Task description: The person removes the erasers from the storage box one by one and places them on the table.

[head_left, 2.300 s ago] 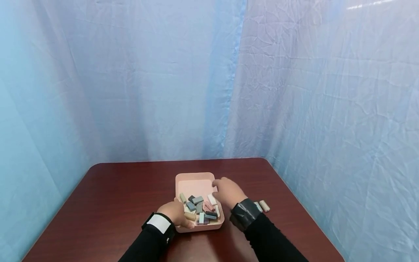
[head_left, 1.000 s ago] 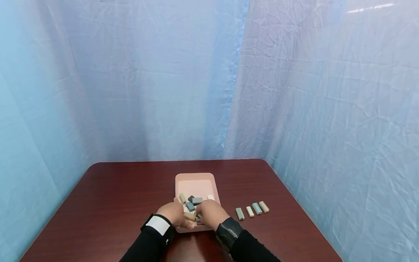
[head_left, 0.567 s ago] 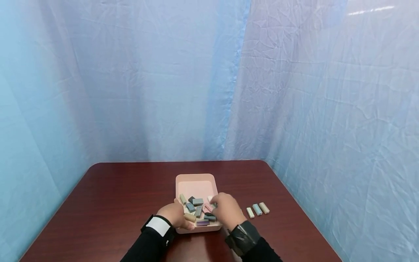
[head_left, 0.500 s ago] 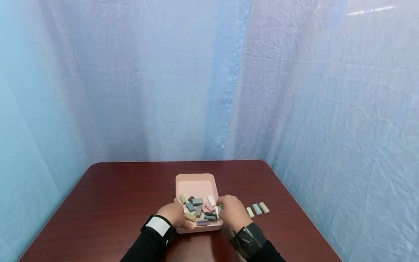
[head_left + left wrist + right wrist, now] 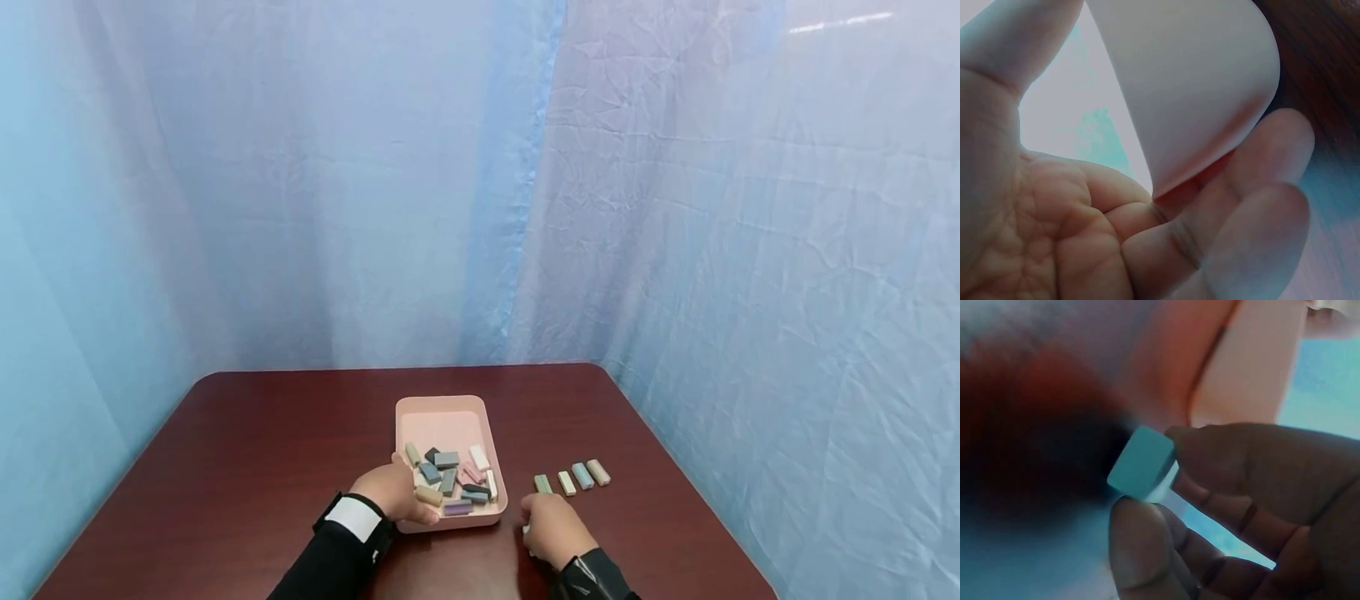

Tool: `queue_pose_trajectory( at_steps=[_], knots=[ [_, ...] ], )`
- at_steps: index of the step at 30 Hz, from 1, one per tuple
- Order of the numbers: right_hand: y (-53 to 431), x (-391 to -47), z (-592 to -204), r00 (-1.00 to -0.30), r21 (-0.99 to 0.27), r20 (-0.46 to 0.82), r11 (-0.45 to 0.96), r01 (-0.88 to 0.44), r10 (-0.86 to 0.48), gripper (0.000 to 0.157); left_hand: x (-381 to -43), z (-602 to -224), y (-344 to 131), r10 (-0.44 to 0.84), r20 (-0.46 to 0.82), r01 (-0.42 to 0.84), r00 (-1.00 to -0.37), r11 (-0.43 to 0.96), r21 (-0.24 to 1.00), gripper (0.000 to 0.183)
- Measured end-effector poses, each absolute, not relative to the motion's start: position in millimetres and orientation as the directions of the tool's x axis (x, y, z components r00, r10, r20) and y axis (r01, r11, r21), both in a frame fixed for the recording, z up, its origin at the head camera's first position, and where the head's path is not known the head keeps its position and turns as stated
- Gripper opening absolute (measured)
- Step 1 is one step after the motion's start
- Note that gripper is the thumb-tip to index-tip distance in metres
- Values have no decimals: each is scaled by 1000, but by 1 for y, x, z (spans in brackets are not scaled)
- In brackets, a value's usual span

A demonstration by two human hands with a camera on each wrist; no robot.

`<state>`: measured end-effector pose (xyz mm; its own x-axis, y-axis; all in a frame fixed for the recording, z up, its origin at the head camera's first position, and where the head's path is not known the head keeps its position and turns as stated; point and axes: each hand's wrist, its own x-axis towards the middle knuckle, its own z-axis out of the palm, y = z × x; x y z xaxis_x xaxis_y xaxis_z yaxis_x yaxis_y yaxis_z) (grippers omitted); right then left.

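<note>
My left hand [image 5: 392, 493] grips the near left corner of a pale pink tray [image 5: 442, 406], thumb at the rim. In the left wrist view its fingers [image 5: 1272, 150] curl under the tray wall [image 5: 1191, 81]. Several small coloured blocks, among them a purple block [image 5: 457, 507] and a tan block [image 5: 429, 495], lie jumbled in the tray's near half. My right hand [image 5: 557, 529] is low over the table, right of the tray. In the right wrist view it pinches a small pale blue-green block [image 5: 1142, 461] between thumb and fingertips.
Right of the tray, a green block [image 5: 543, 483], a cream block [image 5: 566, 483], a light blue block [image 5: 582, 476] and a beige block [image 5: 598, 472] lie in a slanting row on the dark red table [image 5: 300, 433]. Blue curtains [image 5: 360, 208] hang behind and beside it.
My right hand has gone from inside the tray rightward and towards me, carrying a block out. The green block in the row shows again beyond it. My left hand keeps its grip.
</note>
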<state>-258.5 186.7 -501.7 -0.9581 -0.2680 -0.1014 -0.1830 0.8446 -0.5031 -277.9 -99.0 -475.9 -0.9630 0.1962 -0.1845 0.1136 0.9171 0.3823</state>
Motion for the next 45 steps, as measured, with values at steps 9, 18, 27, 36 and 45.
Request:
queue_pose_trajectory(
  at_steps=[9, 18, 27, 36, 45],
  knots=[
    [181, -261, -504, -962, -490, -40, 844, -217, -271, 40, -280, -470, -102, 167, -185, 94, -968, 932, 351, 120],
    [182, -264, -501, -956, -502, -68, 838, -214, -285, 41, -282, -471, -102, 176, -205, 98, -963, 934, 344, 122],
    [167, -271, -461, -959, -417, 14, 870, -264, -284, 9, -283, -473, -98, 193, -213, 114, -958, 936, 334, 121],
    [117, -296, -461, -902, -337, 101, 839, -428, -419, 24, -282, -481, -96, 192, -219, 107, -957, 932, 347, 123],
    [90, -326, -497, -911, -183, 82, 892, -413, -405, 11, -278, -481, -98, 180, -220, 91, -959, 928, 363, 126]
  ],
)
